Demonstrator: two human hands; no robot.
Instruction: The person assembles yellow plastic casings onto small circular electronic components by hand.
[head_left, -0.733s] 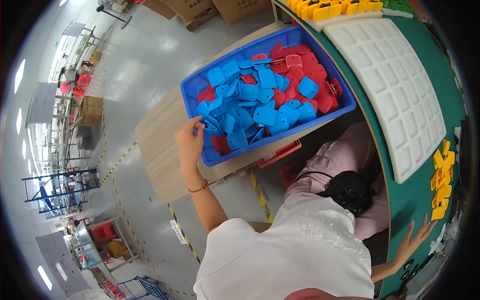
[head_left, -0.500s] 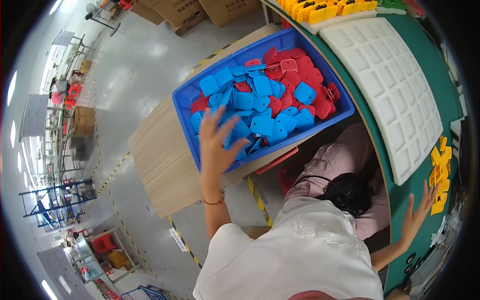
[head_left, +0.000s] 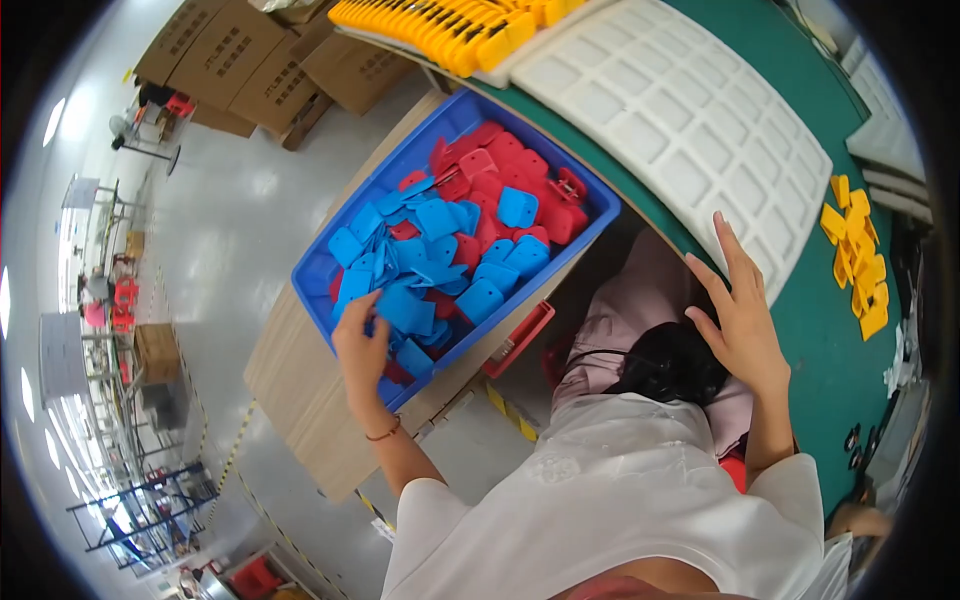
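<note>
My left hand (head_left: 362, 345) is over the near left side of a blue plastic bin (head_left: 335, 240). Its fingers are curled in, pinching the edge of a flat blue plastic piece (head_left: 408, 312) that looks blurred. Around it lie many more blue pieces with rounded corners and small holes, mixed with red pieces (head_left: 520, 165) of like shape toward the far right of the bin. My right hand (head_left: 742, 325) is open, fingers spread, holding nothing. It is by the near corner of a white foam tray (head_left: 690, 110) with rows of square hollows.
The bin rests on a wooden board (head_left: 300, 375) left of the green table (head_left: 800, 345). Loose yellow pieces (head_left: 858, 255) lie right of the tray; a row of yellow pieces (head_left: 450, 35) stands beyond it. A red handle (head_left: 518, 340) shows below the bin. Cardboard boxes (head_left: 240, 65) stand at far left.
My left hand has gone from spread above the bin to curled on a blue piece. My right hand has moved left, from the table's right side to the tray's corner. The view has shifted.
</note>
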